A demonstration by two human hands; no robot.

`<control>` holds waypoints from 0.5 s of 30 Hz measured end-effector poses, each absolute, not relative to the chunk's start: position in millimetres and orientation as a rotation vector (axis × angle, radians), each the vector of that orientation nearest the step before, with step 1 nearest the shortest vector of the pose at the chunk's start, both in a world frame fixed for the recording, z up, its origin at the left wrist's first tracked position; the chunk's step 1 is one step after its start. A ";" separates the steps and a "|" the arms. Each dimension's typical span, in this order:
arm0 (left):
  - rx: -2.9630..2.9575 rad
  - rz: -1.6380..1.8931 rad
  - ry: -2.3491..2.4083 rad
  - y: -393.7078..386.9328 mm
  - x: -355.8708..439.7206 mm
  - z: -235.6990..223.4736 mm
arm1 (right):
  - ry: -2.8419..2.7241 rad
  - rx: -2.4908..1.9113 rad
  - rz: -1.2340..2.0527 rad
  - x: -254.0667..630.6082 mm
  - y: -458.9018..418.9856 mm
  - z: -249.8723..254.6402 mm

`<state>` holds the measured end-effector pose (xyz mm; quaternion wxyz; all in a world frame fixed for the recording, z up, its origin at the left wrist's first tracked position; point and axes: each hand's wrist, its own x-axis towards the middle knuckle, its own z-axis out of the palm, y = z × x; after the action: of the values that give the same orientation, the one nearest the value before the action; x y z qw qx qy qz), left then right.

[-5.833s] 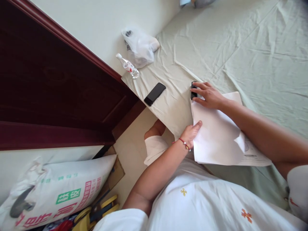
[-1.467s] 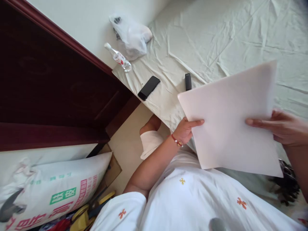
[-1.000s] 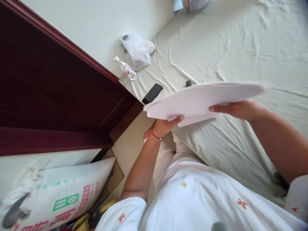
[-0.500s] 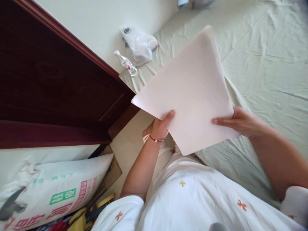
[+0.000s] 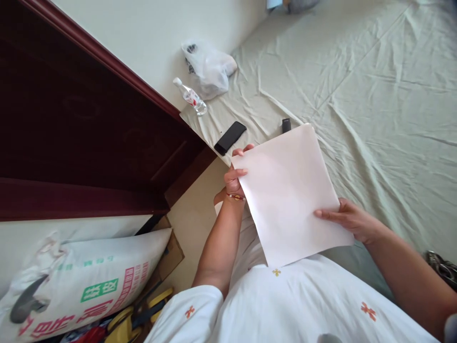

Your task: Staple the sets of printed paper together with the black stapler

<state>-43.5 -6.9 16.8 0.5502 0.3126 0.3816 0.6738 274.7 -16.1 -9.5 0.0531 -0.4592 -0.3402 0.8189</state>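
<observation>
White paper sheets (image 5: pixel 291 190), held as 1 squared stack, hang above the edge of a pale green bedsheet (image 5: pixel 374 95) as we grip them from 2 sides. Our left hand (image 5: pixel 235 174) curls shut on the upper left corner, thumb over the top face; our right hand (image 5: pixel 352 220) pinches the lower right edge, fingers flat on top. Beyond the stack lie a small black stapler-like object (image 5: pixel 286 125) and a black phone (image 5: pixel 230 137), with a water bottle (image 5: pixel 190 96) and a plastic bag (image 5: pixel 209 66) against the wall. To handle this well, we judge, both grips should stay even so the edges remain flush and no sheet slips askew.
</observation>
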 end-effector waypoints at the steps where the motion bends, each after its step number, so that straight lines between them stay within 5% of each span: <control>1: 0.769 1.585 0.893 -5.7 -41.6 16.7 | -1.074 -1.412 2.471 277.5 -15.4 -8.2; 7: 0.772 1.534 0.912 10.3 -32.5 9.5 | -1.025 -1.594 2.293 285.6 -4.8 2.1; 15: 0.595 1.106 1.560 50.1 -16.0 -10.3 | -0.736 -1.801 2.203 311.8 -5.5 -2.8</control>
<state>-16.0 50.1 -10.3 0.5393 0.2501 0.6559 0.4653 311.8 -5.5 -2.8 0.1011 -0.6096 -0.2491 0.7457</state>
